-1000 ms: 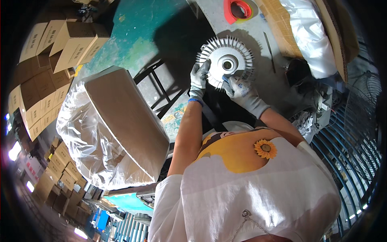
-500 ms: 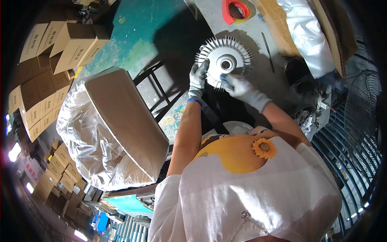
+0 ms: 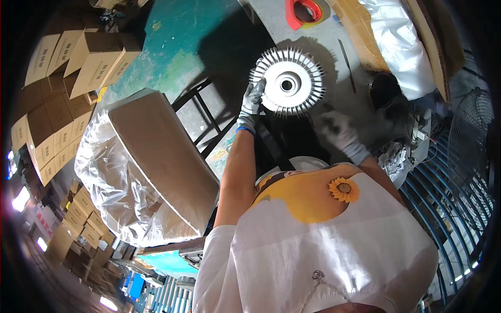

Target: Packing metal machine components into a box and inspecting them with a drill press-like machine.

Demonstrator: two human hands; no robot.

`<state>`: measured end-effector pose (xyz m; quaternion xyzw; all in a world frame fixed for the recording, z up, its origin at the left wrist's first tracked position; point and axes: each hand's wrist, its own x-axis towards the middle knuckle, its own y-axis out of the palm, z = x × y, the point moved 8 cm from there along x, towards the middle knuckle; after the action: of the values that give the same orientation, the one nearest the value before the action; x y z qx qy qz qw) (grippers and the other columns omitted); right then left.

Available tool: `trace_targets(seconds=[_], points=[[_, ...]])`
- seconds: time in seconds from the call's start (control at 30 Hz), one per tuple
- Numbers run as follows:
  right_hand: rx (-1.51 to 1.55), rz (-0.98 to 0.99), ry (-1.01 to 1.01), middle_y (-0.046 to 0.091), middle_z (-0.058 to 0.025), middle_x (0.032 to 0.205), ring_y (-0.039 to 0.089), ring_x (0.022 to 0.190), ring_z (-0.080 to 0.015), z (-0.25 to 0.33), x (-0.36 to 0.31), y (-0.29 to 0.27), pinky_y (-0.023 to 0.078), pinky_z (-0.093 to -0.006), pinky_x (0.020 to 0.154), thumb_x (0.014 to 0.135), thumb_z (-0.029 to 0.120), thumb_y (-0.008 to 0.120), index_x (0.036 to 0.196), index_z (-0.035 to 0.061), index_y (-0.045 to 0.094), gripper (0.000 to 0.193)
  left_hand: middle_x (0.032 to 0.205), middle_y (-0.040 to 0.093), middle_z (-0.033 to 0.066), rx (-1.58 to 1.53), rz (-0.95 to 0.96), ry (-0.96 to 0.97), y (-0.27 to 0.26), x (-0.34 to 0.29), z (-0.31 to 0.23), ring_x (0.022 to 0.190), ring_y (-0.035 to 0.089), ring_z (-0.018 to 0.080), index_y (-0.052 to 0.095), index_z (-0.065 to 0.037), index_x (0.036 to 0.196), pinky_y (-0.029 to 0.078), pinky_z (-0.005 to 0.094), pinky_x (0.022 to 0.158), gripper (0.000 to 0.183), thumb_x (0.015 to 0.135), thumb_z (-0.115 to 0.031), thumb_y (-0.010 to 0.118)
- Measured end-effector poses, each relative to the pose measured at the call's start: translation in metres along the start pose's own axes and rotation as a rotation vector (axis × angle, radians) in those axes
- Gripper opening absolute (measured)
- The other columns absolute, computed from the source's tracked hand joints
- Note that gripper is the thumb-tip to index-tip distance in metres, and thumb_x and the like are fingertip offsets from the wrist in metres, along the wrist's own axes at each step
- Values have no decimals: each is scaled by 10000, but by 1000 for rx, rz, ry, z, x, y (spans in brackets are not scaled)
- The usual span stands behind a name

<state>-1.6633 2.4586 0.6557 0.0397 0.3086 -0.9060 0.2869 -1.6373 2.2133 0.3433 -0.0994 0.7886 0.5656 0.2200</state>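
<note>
A round silver metal fan wheel point(image 3: 302, 86) with fins all round its rim and a hub with a dark bore stands above the middle of the view, its face toward me. My left hand point(image 3: 252, 100), in a grey-white work glove, grips the wheel at its left edge. To the lower right of the wheel and apart from it, my right hand point(image 3: 339, 131) is also gloved and smeared by motion. Its fingers cannot be made out, nor whether anything is in them.
A red tape dispenser point(image 3: 302, 13) and a thin dark rod point(image 3: 347, 65) lie on the grey worktop point(image 3: 329, 47). An opened carton with white plastic point(image 3: 399, 47) stands at the far right. On my left is a plastic-lined carton point(image 3: 162, 151), with stacked cardboard boxes point(image 3: 55, 120) beyond.
My right hand has left the wheel's face and moved down and to the right. The wheel has shifted slightly left, still in my left hand.
</note>
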Motion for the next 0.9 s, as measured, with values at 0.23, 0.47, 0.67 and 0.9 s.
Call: trace_targets(seconds=[0.23,0.47,0.67,0.9], points=[[-380,87,-244,620,-78,857,606,782,-186,46,29,62,475,-267,694,751,197,636,862,67,576,182,1090,456,102,743,-3,45,83,-1,2,938,398,155,321,-6,1286,338,247,768,415,878,-71,360],[140,156,-327,635,-72,907,609,854,-169,48,36,35,477,-287,761,772,70,591,925,57,615,155,1135,451,107,380,253,-180,53,-5,27,964,382,171,320,-8,1300,340,259,811,440,880,-134,353],[140,-856,-14,573,-22,778,525,675,-86,-129,81,-112,461,-219,683,803,73,595,1041,8,526,256,865,541,84,-659,452,-592,24,13,50,556,431,109,337,-36,1291,410,207,510,447,926,-292,334],[-1113,-721,235,569,-53,931,530,850,-147,-135,79,-115,444,-279,743,800,25,537,874,4,561,81,1329,378,89,703,-173,-117,119,-20,10,1195,394,177,259,-4,1335,313,294,1004,553,817,-12,454]])
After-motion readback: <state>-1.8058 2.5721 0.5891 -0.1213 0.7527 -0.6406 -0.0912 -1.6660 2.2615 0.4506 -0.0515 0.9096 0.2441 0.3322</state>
